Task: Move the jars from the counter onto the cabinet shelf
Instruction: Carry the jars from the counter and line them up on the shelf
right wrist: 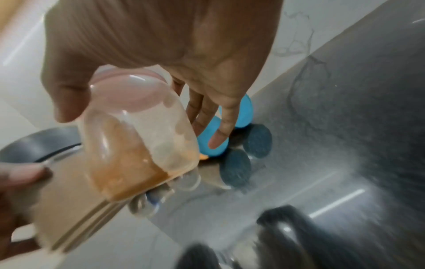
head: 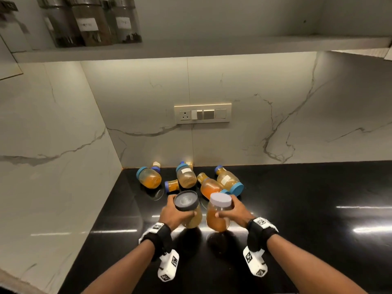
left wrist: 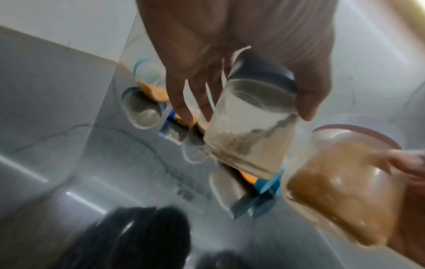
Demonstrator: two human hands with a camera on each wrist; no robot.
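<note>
Nearest, two jars are held just above the black counter (head: 297,230), one in each hand. The left hand (head: 172,213) is wrapped round the dark-lidded jar (head: 187,209), thumb on one side and fingers curled about the neck on the other; in the left wrist view a pale powder is seen inside it, tilted. The right hand (head: 235,211) is closed in the same manner on the white-lidded jar (head: 219,211), which is filled partway with an orange-brown powder. The two jars are carried side by side, close together; whether they touch cannot be told. Both appear lifted clear of the surface, so the step in hand is judged to be the carry after pick-up.

Just beyond, the blue-lidded jars (head: 186,175) are left lying on their sides in a loose cluster against the marble backsplash (head: 254,134), below a switch plate (head: 202,113).

Farthest and highest, the cabinet shelf (head: 212,47) is seen, with steel-lidded canisters (head: 89,22) standing at its left end and bare board to the right of them.

For the next move, both jars would need to be raised past the shelf's front edge, brought upright, and set down on the free stretch, clear of the canisters. Since both hands are loaded, each release would have to be made without help from the other.
</note>
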